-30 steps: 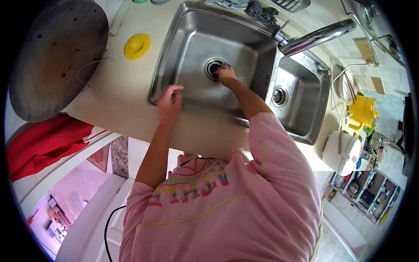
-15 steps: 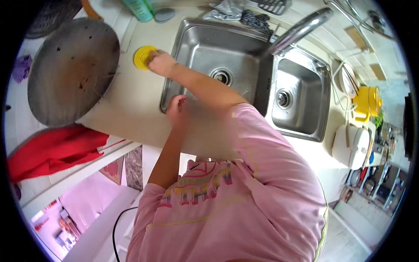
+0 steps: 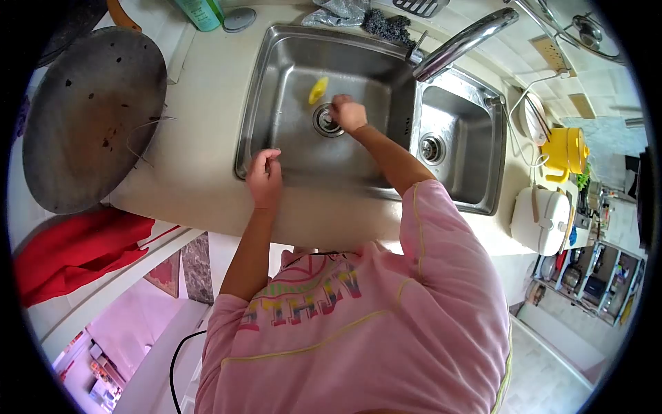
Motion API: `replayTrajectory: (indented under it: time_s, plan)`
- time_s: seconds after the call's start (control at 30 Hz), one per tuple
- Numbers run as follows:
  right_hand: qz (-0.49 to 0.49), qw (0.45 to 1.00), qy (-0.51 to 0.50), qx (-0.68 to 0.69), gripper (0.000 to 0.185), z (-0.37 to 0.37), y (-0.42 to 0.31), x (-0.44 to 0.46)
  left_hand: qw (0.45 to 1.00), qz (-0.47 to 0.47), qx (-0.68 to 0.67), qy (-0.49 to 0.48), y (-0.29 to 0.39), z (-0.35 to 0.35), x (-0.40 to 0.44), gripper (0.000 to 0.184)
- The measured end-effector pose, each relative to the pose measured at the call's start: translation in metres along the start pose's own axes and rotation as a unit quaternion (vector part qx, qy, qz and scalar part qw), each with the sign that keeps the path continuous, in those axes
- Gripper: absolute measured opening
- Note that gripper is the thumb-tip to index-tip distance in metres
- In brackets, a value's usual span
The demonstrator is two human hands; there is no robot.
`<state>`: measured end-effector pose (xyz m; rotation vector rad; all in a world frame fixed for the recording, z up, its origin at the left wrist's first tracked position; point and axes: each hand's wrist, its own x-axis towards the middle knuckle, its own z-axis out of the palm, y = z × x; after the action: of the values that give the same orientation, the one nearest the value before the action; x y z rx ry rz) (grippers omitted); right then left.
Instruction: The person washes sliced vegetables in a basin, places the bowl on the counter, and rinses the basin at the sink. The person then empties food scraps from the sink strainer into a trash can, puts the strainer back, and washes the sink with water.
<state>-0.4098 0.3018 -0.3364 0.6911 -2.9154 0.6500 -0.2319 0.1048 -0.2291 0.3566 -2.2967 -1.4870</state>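
A yellow disc (image 3: 318,90), ridged like a drain cover, shows nearly edge-on and slightly blurred over the large sink basin (image 3: 289,148). My right hand (image 3: 348,114) is beside the drain (image 3: 327,121), fingers curled and turned away. A narrow gap seems to lie between these fingers and the disc; whether they still touch at some point I cannot make out. At the basin's near left corner is my left hand (image 3: 265,176), loosely closed with nothing seen in it.
A large dark round pan (image 3: 93,121) leans at the left above red cloth (image 3: 83,248). The faucet (image 3: 465,45) reaches over the divider beside the small basin (image 3: 458,124). A green bottle (image 3: 200,14) and grey disc (image 3: 239,20) stand behind; a yellow kettle (image 3: 565,152) is right.
My right hand has moved right from the counter to the big basin's drain. The yellow disc has gone from lying on the counter to tilted over the basin. My left hand stays near the rim.
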Motion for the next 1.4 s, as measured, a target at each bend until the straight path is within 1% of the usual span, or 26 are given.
replayTrajectory:
  time_s: [0.03, 0.13, 0.17, 0.27, 0.37, 0.47, 0.5, 0.53, 0.57, 0.6, 0.63, 0.67, 0.73, 0.8, 0.87, 0.9, 0.97, 1.03, 1.1, 1.13, 1.17, 1.23, 1.27, 1.3, 1.33, 1.4]
  plan:
    - [0.083, 0.996, -0.008, -0.004, 0.030, 0.006, 0.011, -0.002, 1.000, 0.004, 0.009, -0.003, -0.001, 0.000, 0.001, 0.015]
    - [0.200, 0.979, -0.026, -0.013, 0.051, 0.026, 0.038, 0.000, 0.999, 0.017, 0.029, -0.009, 0.004, -0.001, 0.001, 0.015]
    - [0.184, 0.982, -0.038, -0.009, 0.063, 0.034, 0.044, 0.003, 0.999, 0.023, 0.030, -0.008, 0.005, -0.001, 0.002, 0.015]
    - [0.260, 0.960, -0.092, 0.041, 0.059, 0.025, 0.021, 0.026, 0.998, 0.035, 0.050, -0.011, 0.007, 0.001, 0.004, 0.014]
    - [0.243, 0.936, -0.031, 0.252, 0.051, 0.068, 0.039, 0.040, 0.997, 0.025, 0.068, -0.024, 0.008, -0.001, 0.003, 0.014]
    - [0.283, 0.886, 0.001, 0.368, 0.042, 0.145, 0.086, 0.059, 0.998, 0.006, 0.064, -0.029, 0.009, -0.001, 0.004, 0.014]
    - [0.191, 0.919, 0.041, 0.343, 0.037, 0.130, 0.071, 0.058, 0.998, -0.002, 0.059, -0.030, 0.009, -0.001, 0.004, 0.014]
    - [0.097, 0.941, 0.081, 0.314, 0.033, 0.102, 0.045, 0.050, 0.997, 0.016, 0.071, -0.028, 0.007, -0.001, 0.004, 0.013]
    - [0.033, 0.966, 0.106, 0.233, 0.032, 0.096, 0.032, 0.046, 0.996, 0.035, 0.082, -0.026, 0.004, 0.000, 0.005, 0.013]
    - [-0.026, 0.979, 0.141, 0.148, 0.032, 0.091, 0.022, 0.042, 0.994, 0.053, 0.093, -0.024, 0.003, 0.000, 0.005, 0.012]
    - [-0.054, 0.986, 0.158, 0.012, 0.036, 0.101, 0.020, 0.037, 0.995, 0.038, 0.087, -0.027, 0.003, 0.000, 0.004, 0.012]
    - [-0.079, 0.974, 0.171, -0.126, 0.039, 0.102, 0.018, 0.032, 0.996, 0.023, 0.079, -0.031, 0.005, 0.000, 0.004, 0.012]
    - [-0.021, 0.995, -0.018, -0.097, 0.047, 0.075, 0.009, 0.024, 0.996, 0.014, 0.076, -0.036, 0.006, 0.001, 0.003, 0.012]
    - [-0.005, 0.987, -0.125, -0.102, 0.054, 0.050, 0.006, -0.004, 0.995, 0.025, 0.084, -0.037, 0.001, 0.002, 0.003, 0.013]
    - [-0.033, 0.977, -0.154, -0.142, 0.060, 0.042, 0.013, -0.043, 0.997, 0.003, 0.071, -0.039, 0.002, 0.002, 0.002, 0.013]
    - [-0.024, 0.977, -0.172, -0.125, 0.061, 0.042, 0.018, -0.047, 0.997, -0.009, 0.065, -0.039, 0.002, 0.003, 0.002, 0.014]
    - [-0.009, 0.974, -0.209, -0.087, 0.064, 0.046, 0.025, -0.051, 0.998, 0.008, 0.047, -0.030, 0.000, 0.004, 0.003, 0.014]
    - [0.010, 0.997, -0.071, 0.033, 0.049, 0.016, 0.017, -0.034, 0.998, 0.023, 0.050, -0.024, -0.001, 0.002, 0.000, 0.013]
    - [0.094, 0.984, 0.027, 0.146, 0.032, -0.032, 0.021, -0.003, 0.996, 0.047, 0.070, -0.020, 0.002, 0.003, 0.003, 0.012]
    - [0.140, 0.968, 0.085, 0.189, 0.022, -0.058, 0.027, 0.012, 0.998, 0.033, 0.052, -0.016, 0.008, 0.005, 0.005, 0.012]
    - [0.100, 0.972, 0.192, 0.094, 0.025, -0.076, 0.049, 0.030, 0.999, 0.017, 0.035, -0.013, 0.013, 0.006, 0.006, 0.012]
    - [0.115, 0.895, 0.425, 0.068, 0.029, -0.125, 0.068, 0.058, 1.000, -0.018, -0.002, -0.022, 0.009, 0.009, 0.011, 0.010]
    - [0.165, 0.809, 0.548, 0.137, 0.031, -0.157, 0.060, 0.071, 0.999, -0.036, -0.024, -0.033, 0.001, 0.010, 0.016, 0.010]
    - [0.227, 0.790, 0.437, 0.365, 0.033, -0.177, 0.063, 0.079, 0.988, -0.105, -0.102, -0.048, 0.003, 0.018, 0.023, 0.014]
    - [0.270, 0.716, 0.296, 0.572, 0.035, -0.186, 0.070, 0.084, 0.967, -0.175, -0.176, -0.052, 0.012, 0.025, 0.031, 0.020]
    - [0.261, 0.755, 0.251, 0.546, 0.037, -0.176, 0.080, 0.088, 0.903, -0.244, -0.333, -0.124, 0.037, 0.048, 0.049, 0.036]
